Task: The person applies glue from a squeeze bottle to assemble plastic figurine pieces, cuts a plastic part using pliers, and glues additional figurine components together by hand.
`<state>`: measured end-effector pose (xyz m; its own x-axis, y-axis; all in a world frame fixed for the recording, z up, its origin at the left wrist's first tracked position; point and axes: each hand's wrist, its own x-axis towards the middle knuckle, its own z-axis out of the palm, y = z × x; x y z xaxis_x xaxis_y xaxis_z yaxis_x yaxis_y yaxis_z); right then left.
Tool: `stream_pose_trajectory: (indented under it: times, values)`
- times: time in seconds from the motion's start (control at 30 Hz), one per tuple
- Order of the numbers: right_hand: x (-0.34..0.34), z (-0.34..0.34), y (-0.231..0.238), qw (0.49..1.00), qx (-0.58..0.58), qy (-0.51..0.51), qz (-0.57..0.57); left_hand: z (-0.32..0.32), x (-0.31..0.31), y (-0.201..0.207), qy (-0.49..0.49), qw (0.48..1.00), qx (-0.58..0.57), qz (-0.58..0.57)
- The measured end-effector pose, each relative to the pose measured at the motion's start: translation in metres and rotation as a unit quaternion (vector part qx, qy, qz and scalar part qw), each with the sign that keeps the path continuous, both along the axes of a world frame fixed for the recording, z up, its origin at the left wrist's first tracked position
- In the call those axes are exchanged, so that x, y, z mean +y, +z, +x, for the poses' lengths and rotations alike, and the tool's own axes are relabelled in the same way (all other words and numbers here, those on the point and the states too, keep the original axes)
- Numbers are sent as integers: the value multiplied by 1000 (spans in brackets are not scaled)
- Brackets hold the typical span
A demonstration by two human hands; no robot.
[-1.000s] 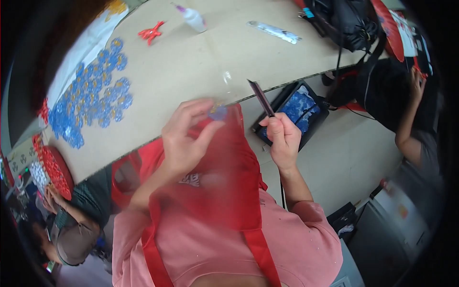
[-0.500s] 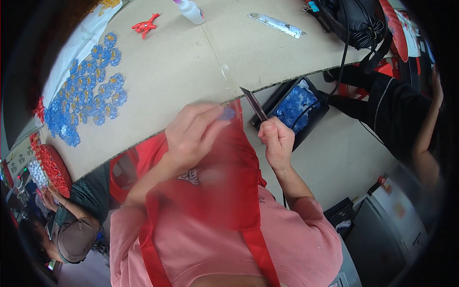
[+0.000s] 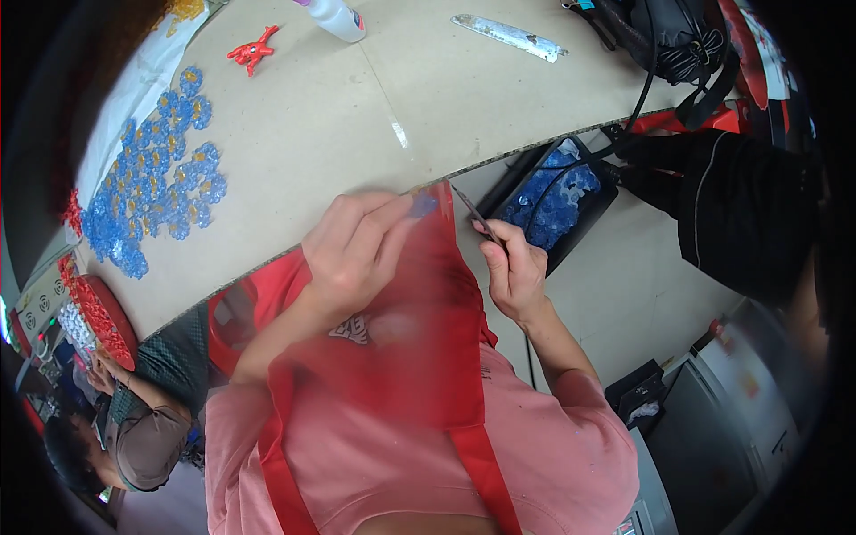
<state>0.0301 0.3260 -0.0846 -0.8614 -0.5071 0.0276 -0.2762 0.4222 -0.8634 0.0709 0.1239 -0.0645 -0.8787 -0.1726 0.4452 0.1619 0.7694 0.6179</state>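
Note:
My left hand (image 3: 352, 245) is at the table's front edge, pinching a small translucent blue plastic piece (image 3: 423, 206) between thumb and fingers. In my right hand (image 3: 517, 272) is a narrow dark knife (image 3: 473, 211), its slanted tip pointing up and left toward the blue piece. Knife and piece are apart. On the left of the table lie several blue flower-shaped plastic pieces (image 3: 169, 165) with yellow-orange centres. Below the table's edge, right of my knife, a black bin (image 3: 584, 209) holds blue plastic bits (image 3: 548, 198).
On the table (image 3: 303, 152) lie a red plastic figure (image 3: 254, 51), a white bottle (image 3: 337, 20) and a worn metal blade (image 3: 510, 37). A black bag (image 3: 673, 40) with a cable sits at the right. A co-worker (image 3: 156, 437) is at the left by a red tray (image 3: 105, 321); another person in black (image 3: 740, 214) stands right.
My right hand has turned the knife, so its thin edge shows instead of its broad side. The left hand still holds the blue piece in nearly the same place. The view has shifted slightly.

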Motion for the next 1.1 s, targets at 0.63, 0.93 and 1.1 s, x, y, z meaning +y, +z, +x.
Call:
stream_pose_trajectory:
  times: [0.63,0.93,1.1]
  values:
    - [7,-15,-11,992,122,21,12,-9,1,-3,-17,1000,4,-12]
    - [17,-22,-13,990,130,37,27,-14,4,-3,-38,999,10,-11]
    - [20,-22,-11,990,100,87,38,-18,8,-2,-42,999,1,-5]
